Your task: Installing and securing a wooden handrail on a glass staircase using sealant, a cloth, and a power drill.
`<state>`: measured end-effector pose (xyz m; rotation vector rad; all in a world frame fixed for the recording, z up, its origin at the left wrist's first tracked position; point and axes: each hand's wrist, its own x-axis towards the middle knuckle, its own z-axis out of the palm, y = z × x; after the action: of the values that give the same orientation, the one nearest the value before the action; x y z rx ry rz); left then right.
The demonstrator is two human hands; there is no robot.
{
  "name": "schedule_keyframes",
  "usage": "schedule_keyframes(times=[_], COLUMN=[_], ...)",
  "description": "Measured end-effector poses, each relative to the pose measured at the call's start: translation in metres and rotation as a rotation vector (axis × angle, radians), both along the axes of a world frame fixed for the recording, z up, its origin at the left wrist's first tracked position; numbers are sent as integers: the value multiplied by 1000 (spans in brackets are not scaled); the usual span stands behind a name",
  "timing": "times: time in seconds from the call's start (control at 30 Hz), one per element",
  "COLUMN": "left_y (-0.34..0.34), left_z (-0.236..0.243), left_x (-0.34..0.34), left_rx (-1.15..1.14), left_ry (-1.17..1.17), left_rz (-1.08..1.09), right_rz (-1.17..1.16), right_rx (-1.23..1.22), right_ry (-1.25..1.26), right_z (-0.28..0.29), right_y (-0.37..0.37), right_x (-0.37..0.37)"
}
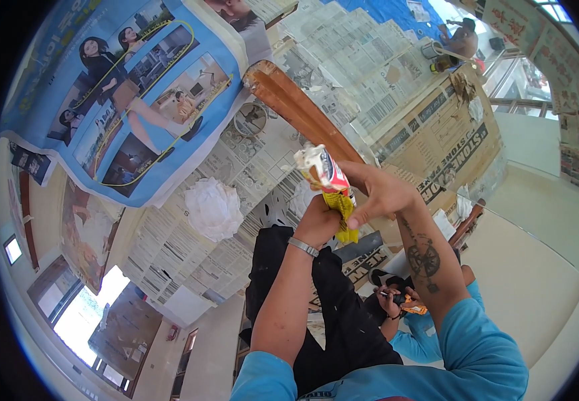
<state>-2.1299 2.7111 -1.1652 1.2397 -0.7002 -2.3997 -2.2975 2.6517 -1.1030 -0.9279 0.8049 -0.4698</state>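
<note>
Both of my hands are on a slim red, white and yellow package [333,175], perhaps a tube or a wrapped bar; its exact kind cannot be made out. Its upper end looks pale and rough and tilts up to the left, and yellow wrapping hangs below. My left hand [319,222], with a metal watch strap at the wrist, is closed around the lower part. My right hand [384,192] comes in from the other side, its thumb against the yellow part and its fingers partly hidden behind the package. A brown wooden rail [309,110] runs just beyond my hands.
Newspaper sheets [226,160] cover the surface ahead, with crumpled white paper [214,208] on them. A large blue poster [169,137] hangs at left. Flattened cardboard [440,144] lies at right. One person [423,337] sits close by my right arm; another [462,41] is at far right.
</note>
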Motion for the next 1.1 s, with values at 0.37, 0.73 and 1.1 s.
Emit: schedule_keyframes(times=[0.37,0.73,1.1], left_y=[-14,-43,-59], left_z=[4,-12,-35], left_x=[-13,-19,-1], left_rx=[333,410,409], left_ry=[336,184,234], left_rz=[122,513,491], right_rz=[-505,-279,-21], right_rx=[258,-321,-687], right_ry=[-136,694,1149], right_z=[-1,-20,-50], right_y=[-10,-90,-104], right_x=[5,72,125])
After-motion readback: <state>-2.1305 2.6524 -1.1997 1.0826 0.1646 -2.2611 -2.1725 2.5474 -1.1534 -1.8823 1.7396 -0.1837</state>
